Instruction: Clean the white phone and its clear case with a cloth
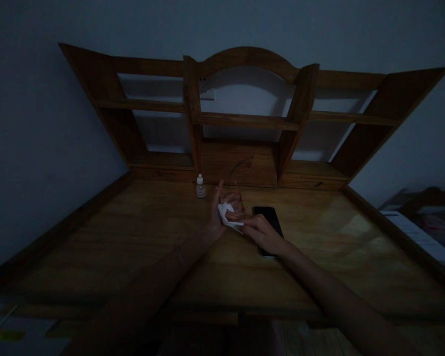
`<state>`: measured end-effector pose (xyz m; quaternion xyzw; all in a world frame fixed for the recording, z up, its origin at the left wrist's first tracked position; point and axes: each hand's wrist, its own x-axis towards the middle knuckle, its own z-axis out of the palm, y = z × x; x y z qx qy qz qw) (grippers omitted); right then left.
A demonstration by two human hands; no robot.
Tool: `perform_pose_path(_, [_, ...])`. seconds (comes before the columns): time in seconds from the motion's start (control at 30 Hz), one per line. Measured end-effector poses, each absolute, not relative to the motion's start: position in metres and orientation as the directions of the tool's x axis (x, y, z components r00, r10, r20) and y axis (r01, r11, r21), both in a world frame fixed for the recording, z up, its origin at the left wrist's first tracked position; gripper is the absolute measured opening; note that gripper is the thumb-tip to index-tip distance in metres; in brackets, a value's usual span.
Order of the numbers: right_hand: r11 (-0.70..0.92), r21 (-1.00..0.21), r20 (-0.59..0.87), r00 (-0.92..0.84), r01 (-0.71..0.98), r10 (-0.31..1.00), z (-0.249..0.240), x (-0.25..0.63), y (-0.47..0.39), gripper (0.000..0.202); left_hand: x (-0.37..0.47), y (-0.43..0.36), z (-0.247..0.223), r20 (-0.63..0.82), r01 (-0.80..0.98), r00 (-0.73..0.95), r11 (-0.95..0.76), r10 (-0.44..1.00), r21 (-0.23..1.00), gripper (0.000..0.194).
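In the middle of the desk, my left hand [215, 212] is turned palm up, its thumb raised and fingers curved around what looks like thin-framed eyeglasses. A thin dark temple arm [241, 161] sticks up beyond the fingers. Against the left palm lies a folded white cloth [226, 215]. My right hand [261, 231] comes from the right and pinches this cloth with extended fingers pressed together. Dim light hides the lenses and the exact finger contacts. Partly beneath my right hand is a black phone [270, 217], flat on the desk.
A small clear bottle with a white cap [200, 188] stands left of my hands. Behind is a wooden shelf unit [244, 121] on the wooden desk [133, 237], with a wall socket [207, 94] visible through it. Papers [419, 236] lie beyond the right edge.
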<state>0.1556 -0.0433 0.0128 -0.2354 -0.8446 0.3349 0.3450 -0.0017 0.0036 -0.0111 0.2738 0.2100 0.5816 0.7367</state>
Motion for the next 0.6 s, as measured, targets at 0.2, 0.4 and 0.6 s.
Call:
perform_pose_path(0.2, [0.623,-0.77,0.421,-0.625,0.138,0.657,0.016,0.158,-0.043,0.034,-0.002,-0.001,-0.004,0.028,-0.724,0.154,0.094,0.988,0.684,0.063])
perform_pose_path(0.4, [0.69,-0.697,0.459,-0.617,0.196,0.639,0.019,0.163,-0.042,0.034,-0.002,0.003,-0.002,0.009,-0.658,0.18,0.113,0.984,0.744,0.059])
perform_pose_path(0.6, [0.712,-0.647,0.459,-0.606,0.273,0.649,0.016,0.174,-0.035,0.032,-0.005,0.007,-0.006,0.039,-0.679,0.238,0.137,0.97,0.721,0.062])
